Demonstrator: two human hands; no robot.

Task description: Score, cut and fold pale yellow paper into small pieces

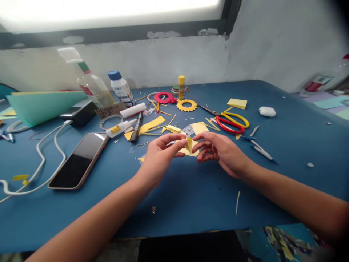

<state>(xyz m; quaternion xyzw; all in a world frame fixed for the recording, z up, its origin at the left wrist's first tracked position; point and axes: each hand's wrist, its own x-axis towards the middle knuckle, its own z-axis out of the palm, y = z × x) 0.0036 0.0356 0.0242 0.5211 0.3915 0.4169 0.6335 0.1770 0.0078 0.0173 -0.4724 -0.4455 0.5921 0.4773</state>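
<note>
Between the thumb and index finger of my left hand (163, 151) is a small folded piece of yellow paper (188, 145), held above the blue table. Beside its right edge is my right hand (218, 151), fingers loosely bent and apart; whether a fingertip touches the paper I cannot tell. Under and behind the hands lie a pale yellow paper sheet (199, 128) and several yellow scraps. Scissors (231, 122) with red and yellow handles rest behind my right hand, blades partly spread. A black marker (136, 127) and a glue bottle (120, 128) lie beyond my left hand.
A phone (80, 162) and white cable (40, 156) are on the left. Toward the wall stand a glass bottle (94, 87), a blue-capped bottle (121, 87) and a yellow glue stick (181, 87). Red (163, 97) and yellow paper rings (187, 105) lie nearby; a white earbud case (267, 111) sits right.
</note>
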